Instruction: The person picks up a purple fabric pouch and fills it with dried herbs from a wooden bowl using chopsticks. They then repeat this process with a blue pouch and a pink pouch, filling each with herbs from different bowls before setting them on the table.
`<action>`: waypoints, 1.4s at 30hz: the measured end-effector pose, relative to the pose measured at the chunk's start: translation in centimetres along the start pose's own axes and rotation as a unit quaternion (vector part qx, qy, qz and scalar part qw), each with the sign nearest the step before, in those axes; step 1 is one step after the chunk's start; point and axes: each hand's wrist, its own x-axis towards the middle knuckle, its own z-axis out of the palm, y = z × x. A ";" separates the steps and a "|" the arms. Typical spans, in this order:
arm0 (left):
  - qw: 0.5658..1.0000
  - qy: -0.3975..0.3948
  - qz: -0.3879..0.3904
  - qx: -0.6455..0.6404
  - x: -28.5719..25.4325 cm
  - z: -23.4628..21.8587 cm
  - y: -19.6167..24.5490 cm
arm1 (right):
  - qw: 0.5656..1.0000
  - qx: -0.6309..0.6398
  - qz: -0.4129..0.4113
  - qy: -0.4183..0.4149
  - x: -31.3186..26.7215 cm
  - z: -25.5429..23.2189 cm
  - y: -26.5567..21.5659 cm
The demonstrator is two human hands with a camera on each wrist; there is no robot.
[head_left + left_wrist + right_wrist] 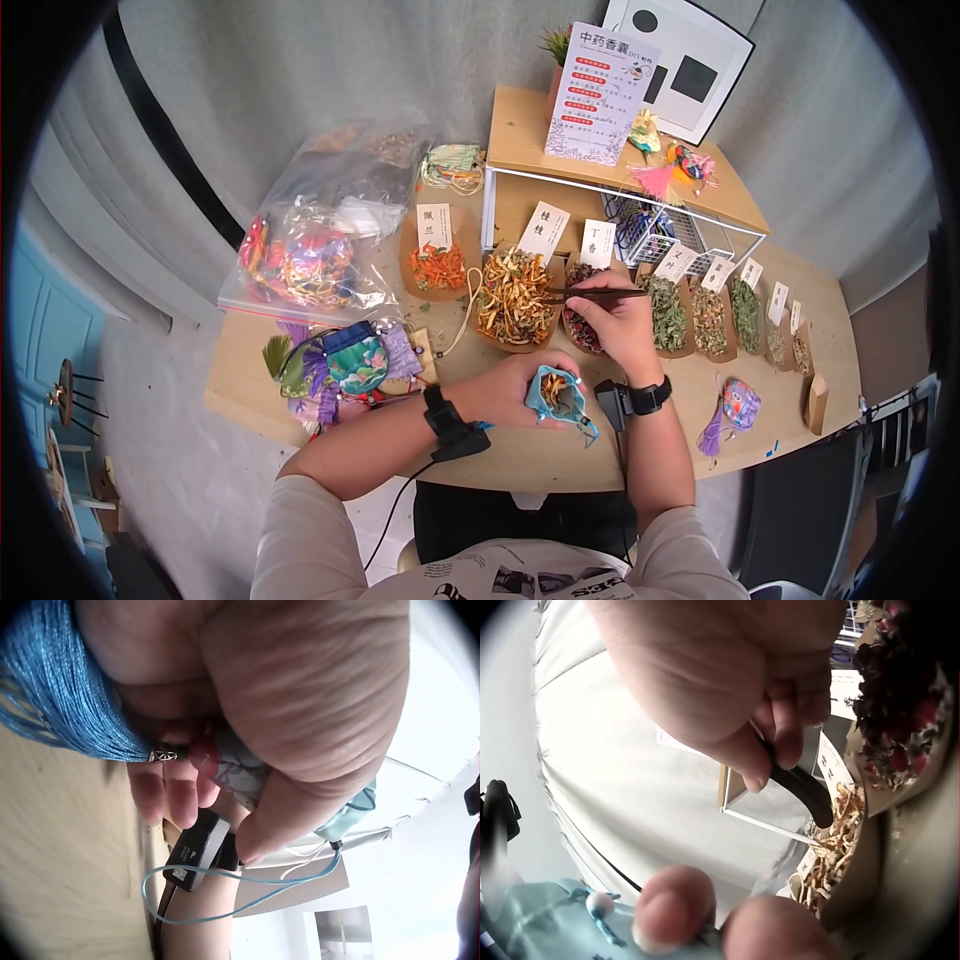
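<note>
My left hand (505, 388) grips a small light-blue drawstring pouch (534, 402), mouth up, with yellow-brown dried pieces inside. Its blue tassel (67, 690) hangs by a red bead in the left wrist view, and a thin blue cord (225, 919) loops out. Between thumb and fingers my right hand (622, 325) holds dark tongs (610, 293). The tips reach over the edge of a heap of dried yellow-brown strips (513, 300) in a paper tray. Partly hidden under this hand are dark red dried buds (580, 328) in another tray.
Orange dried petals (437, 266) fill a tray on the left; several trays of green herbs (668, 315) run right. Finished pouches (355, 357) and a clear plastic bag (330, 220) lie left. A purple-tasselled pouch (740, 403) lies right. Behind stands a wooden shelf (515, 125) with a sign (600, 95).
</note>
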 end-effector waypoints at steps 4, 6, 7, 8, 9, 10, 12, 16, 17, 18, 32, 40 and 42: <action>1.000 -0.016 -0.025 -0.001 -0.1 0.2 0.5 | 0.999 -0.045 -0.013 -0.001 0.1 0.6 0.3; 0.999 -0.009 -0.028 0.011 -0.3 0.1 -0.1 | 0.999 -0.053 -0.009 -0.002 0.2 0.7 0.8; 0.999 -0.003 -0.032 0.024 -0.4 0.1 -0.4 | 0.999 -0.053 -0.009 -0.002 0.1 0.8 0.8; 0.999 -0.003 -0.032 0.024 -0.4 0.0 -0.4 | 0.999 -0.053 -0.006 -0.002 0.0 1.0 0.8; 0.999 0.001 -0.041 0.016 -0.4 0.0 -0.5 | 0.999 -0.054 -0.003 -0.002 0.0 1.1 0.7; 0.999 0.004 -0.049 0.008 -0.5 0.0 -0.5 | 0.999 -0.054 -0.003 -0.002 0.0 1.2 0.7; 0.998 0.005 -0.054 0.013 -0.4 0.0 -0.1 | 0.998 -0.057 -0.024 0.003 0.0 1.2 0.5; 0.998 0.014 -0.040 0.041 -0.3 0.0 -0.3 | 0.997 -0.070 -0.026 0.006 0.0 1.1 0.5; 0.998 0.014 -0.040 0.041 -0.3 -0.1 -0.3 | 0.997 -0.068 -0.033 0.015 0.0 1.1 0.7; 0.998 0.017 -0.048 0.043 -0.3 -0.1 -0.2 | 0.997 -0.065 -0.041 0.024 0.0 1.1 0.9; 0.981 0.064 -0.106 -0.150 0.0 0.1 1.2 | 0.907 0.421 -0.011 -0.015 0.2 -2.3 -0.8; 0.982 0.127 -0.084 -0.108 -0.1 0.4 1.2 | 0.931 0.347 -0.016 -0.113 -0.7 -2.6 -2.4; 0.985 0.110 -0.087 -0.101 -0.1 0.1 1.1 | 0.913 0.397 -0.036 -0.091 -0.5 -2.4 -2.2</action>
